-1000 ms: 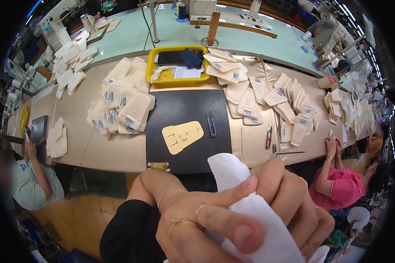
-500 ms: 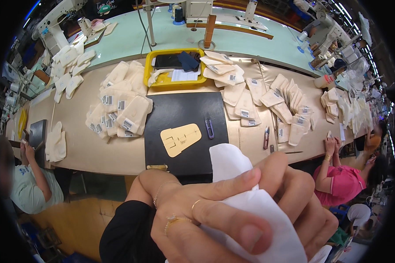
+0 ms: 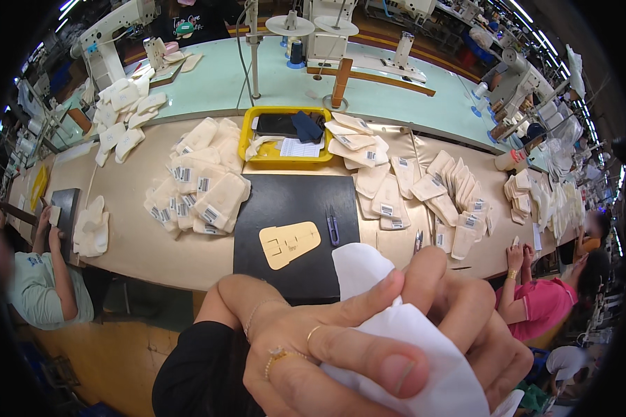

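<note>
Close in front of me, both hands grip a soft white cloth piece, whose rounded end sticks up past the fingers. My left hand, with rings and a thin bracelet, presses the cloth between thumb and fingers. My right hand has its fingers curled round the cloth's other side. Behind the hands, a yellow flat template with cut-out slots lies on a black mat. Purple thread snips rest on the mat, right of the template.
A yellow tray holds a dark phone, papers and navy cloth. Piles of cream fabric pieces with labels lie left of the mat, and more cream pieces right of it. Co-workers sit at both sides. Sewing machines stand along the back.
The view has tilted, so the table and everything on it sit slightly lower in the picture. My hands keep nearly the same grip on the white cloth.
</note>
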### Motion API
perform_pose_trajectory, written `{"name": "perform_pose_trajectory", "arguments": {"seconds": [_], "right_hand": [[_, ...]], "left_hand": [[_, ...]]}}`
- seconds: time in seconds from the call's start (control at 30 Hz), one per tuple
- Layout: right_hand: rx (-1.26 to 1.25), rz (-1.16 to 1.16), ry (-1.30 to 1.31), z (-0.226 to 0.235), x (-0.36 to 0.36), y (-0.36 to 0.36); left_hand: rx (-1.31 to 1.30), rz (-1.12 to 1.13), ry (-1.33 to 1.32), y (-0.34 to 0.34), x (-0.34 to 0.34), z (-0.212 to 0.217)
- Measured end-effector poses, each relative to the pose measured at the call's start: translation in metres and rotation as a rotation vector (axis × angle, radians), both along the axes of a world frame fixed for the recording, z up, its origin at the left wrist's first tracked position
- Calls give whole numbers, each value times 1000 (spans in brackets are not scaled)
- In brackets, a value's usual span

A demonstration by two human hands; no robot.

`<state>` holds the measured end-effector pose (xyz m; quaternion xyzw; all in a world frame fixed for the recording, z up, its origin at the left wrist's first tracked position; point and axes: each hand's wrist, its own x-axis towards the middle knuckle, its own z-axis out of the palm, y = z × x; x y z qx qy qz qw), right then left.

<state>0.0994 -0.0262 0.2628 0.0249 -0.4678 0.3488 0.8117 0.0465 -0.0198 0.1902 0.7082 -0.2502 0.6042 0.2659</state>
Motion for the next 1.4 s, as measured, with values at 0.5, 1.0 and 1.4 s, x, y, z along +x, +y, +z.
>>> {"name": "perform_pose_trajectory", "arguments": {"seconds": [0.5, 1.0, 1.4], "right_hand": [[-74, 13, -295, 9, 86, -30], [-149, 126, -538, -10, 93, -42], [-124, 80, -423, -40, 69, -24]], "left_hand": [[-6, -114, 8, 1, 14, 16], [-91, -287, -32, -12, 33, 19], [-106, -249, -57, -26, 52, 18]]}}
